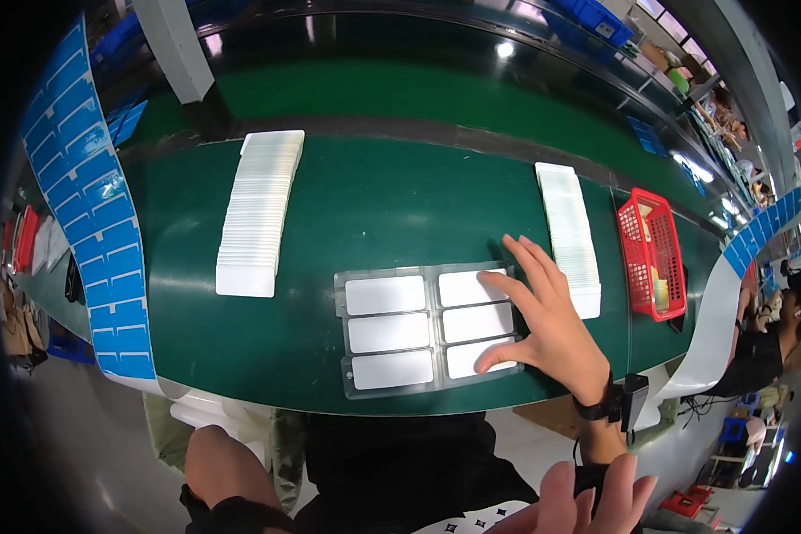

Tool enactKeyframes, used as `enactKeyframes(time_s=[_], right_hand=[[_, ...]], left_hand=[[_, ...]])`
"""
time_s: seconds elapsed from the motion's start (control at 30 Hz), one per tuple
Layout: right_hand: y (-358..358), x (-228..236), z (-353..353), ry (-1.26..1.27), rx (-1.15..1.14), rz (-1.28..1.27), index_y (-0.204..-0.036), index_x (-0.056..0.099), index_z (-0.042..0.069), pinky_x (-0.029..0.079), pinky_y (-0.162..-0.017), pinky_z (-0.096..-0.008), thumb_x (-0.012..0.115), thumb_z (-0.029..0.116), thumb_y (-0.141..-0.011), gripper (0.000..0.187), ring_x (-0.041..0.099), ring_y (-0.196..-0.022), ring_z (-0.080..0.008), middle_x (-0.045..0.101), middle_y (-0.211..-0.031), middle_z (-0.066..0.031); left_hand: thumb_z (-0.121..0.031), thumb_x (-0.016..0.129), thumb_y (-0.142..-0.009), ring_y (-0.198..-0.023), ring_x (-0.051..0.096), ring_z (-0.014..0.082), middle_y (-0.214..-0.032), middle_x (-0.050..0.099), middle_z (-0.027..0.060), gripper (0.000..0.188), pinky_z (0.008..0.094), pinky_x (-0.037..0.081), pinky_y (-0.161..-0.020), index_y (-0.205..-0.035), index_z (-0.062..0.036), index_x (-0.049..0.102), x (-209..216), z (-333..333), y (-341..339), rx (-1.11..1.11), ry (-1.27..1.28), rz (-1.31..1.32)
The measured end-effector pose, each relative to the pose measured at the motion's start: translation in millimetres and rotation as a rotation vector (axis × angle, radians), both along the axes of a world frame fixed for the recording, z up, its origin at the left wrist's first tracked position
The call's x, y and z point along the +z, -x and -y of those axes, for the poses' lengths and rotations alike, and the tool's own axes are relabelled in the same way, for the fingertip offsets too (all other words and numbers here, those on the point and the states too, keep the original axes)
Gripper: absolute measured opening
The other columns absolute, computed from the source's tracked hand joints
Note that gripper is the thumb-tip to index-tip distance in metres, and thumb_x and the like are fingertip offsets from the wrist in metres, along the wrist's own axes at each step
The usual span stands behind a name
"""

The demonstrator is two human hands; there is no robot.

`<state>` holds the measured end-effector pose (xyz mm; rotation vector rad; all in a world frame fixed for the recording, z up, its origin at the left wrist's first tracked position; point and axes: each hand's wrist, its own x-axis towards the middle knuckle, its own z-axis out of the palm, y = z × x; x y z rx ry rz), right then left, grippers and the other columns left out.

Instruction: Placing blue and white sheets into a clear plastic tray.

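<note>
A clear plastic tray [434, 331] lies near the table's front edge, with white rectangular cards [387, 333] in two columns. My right hand [552, 325] is over its right column, fingers spread and thumb apart. The index tip overlaps the upper right card and the thumb tip the lower right one; whether they touch is unclear. Close to the camera at the bottom, my left hand [596, 503] shows raised fingers, apart, with nothing visible between them. A long overlapping row of white cards [260, 214] lies left of the tray, and another row [568, 231] lies behind my right hand.
A red perforated basket [651, 254] holding yellowish pieces stands at the right. Blue panelled strips [107, 240] curve along the left and right sides. A grey post [173, 49] rises at the back left. A person in black [761, 356] is at the far right.
</note>
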<state>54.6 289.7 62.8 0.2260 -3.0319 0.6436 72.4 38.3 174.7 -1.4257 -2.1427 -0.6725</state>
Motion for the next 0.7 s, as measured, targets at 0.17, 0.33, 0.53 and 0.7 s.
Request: enactKeyframes(time_s=[0.17, 0.33, 0.53, 0.7], right_hand=[[0.2, 1.5, -0.6, 0.002, 0.023, -0.004, -0.141, 0.062, 0.008, 0.033, -0.122, -0.0553, 0.092, 0.057, -0.064, 0.096, 0.031, -0.154, -0.0457, 0.039, -0.163, -0.0248], [-0.6, 2.8, -1.8, -0.013, 0.025, -0.012, -0.141, 0.061, 0.008, 0.034, -0.122, -0.0546, 0.092, 0.056, -0.064, 0.095, 0.033, -0.154, -0.0457, 0.039, -0.164, -0.0244], [-15.1, 5.5, -6.6, 0.124, -0.072, -0.001, -0.140, 0.062, 0.008, 0.034, -0.122, -0.0538, 0.094, 0.050, -0.068, 0.090, 0.036, -0.152, -0.0459, 0.042, -0.163, -0.0227], [-23.2, -1.5, -0.9, 0.173, -0.110, -0.016, -0.141, 0.062, 0.009, 0.035, -0.121, -0.0537, 0.094, 0.048, -0.071, 0.086, 0.036, -0.152, -0.0462, 0.043, -0.162, -0.0211]], left_hand=[[-0.019, 0.065, -0.097, -0.128, 0.066, 0.0308, -0.136, 0.070, 0.0130, 0.038, 0.0502, 0.058, -0.105, -0.133, -0.0098, 0.072, -2.3, -4.2, 9.6, -0.084, -0.002, -0.022], [-0.022, 0.067, -0.097, -0.131, 0.064, 0.0334, -0.139, 0.067, 0.0141, 0.038, 0.0545, 0.054, -0.109, -0.130, -0.0044, 0.072, -1.1, -5.9, 21.3, -0.149, 0.056, -0.003], [-0.022, 0.078, -0.090, -0.124, 0.067, 0.0301, -0.132, 0.071, 0.0088, 0.024, 0.0471, 0.056, -0.103, -0.109, -0.0074, 0.077, -44.5, 48.6, 75.3, -0.177, 0.430, 0.164], [-0.006, 0.083, -0.078, -0.118, 0.072, 0.0330, -0.119, 0.076, 0.0091, 0.029, 0.0467, 0.057, -0.104, -0.107, -0.0049, 0.078, -116.1, 66.4, 69.5, -0.060, 0.075, 0.484]])
